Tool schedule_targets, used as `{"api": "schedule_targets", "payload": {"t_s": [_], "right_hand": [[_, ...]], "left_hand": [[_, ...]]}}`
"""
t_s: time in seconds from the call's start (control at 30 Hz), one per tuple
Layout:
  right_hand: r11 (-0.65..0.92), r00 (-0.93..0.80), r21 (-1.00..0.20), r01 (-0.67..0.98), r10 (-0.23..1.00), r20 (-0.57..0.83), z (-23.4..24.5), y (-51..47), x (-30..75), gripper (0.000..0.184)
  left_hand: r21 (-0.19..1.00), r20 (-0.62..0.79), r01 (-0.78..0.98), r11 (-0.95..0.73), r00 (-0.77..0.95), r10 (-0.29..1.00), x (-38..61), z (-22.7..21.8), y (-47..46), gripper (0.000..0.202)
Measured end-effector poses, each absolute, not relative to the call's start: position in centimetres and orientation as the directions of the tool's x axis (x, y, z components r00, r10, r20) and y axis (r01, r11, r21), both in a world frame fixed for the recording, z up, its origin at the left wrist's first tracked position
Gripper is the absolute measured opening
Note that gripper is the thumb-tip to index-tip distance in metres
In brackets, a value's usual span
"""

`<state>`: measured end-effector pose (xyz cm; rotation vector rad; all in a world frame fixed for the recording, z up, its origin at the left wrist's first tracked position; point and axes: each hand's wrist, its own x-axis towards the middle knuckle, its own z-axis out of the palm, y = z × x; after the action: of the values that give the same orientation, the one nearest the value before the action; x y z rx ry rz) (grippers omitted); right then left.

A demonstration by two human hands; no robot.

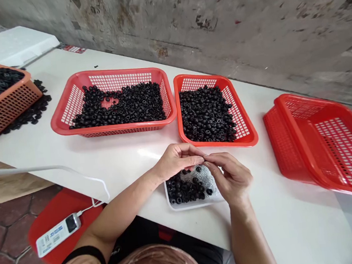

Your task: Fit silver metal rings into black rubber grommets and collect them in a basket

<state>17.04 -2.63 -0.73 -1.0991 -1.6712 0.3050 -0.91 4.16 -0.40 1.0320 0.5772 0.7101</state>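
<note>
Closely, we bring our two hands together, left hand [179, 160] and right hand [232, 175], thumbs and forefingers pinched with the fingertips meeting; whether they grip a piece, we cannot tell. Just below is one white tray [193, 205], partly hidden by our hands, with black pieces [184, 190] heaped at its left and small silvery bits [207, 177] at its right, both too many for us to count.

Beyond the tray, we see two red baskets side by side, a wide one [112, 127] and a smaller one [222, 144], each bearing a heap of black parts. To our right, at least two more red baskets [292, 152] are nested together, tilted. At far left, one orange basket [5, 111] is piled with black parts, more lying loose beside it on our white table [301, 223]. Below the table's edge, one white device [59, 235] with one plugged-in cable [86, 209] rests on a red seat [84, 197].
</note>
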Motion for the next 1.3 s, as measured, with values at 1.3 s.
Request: {"api": "schedule_targets", "payload": {"t_s": [1.3], "right_hand": [[0.475,0.004,-0.646,0.598,0.804,0.595,-0.44,-2.92,17.40,0.017]], "left_hand": [[0.907,-0.146,-0.206,0.368,0.665,0.733,-0.75,-0.28,3.86,0.043]]}}
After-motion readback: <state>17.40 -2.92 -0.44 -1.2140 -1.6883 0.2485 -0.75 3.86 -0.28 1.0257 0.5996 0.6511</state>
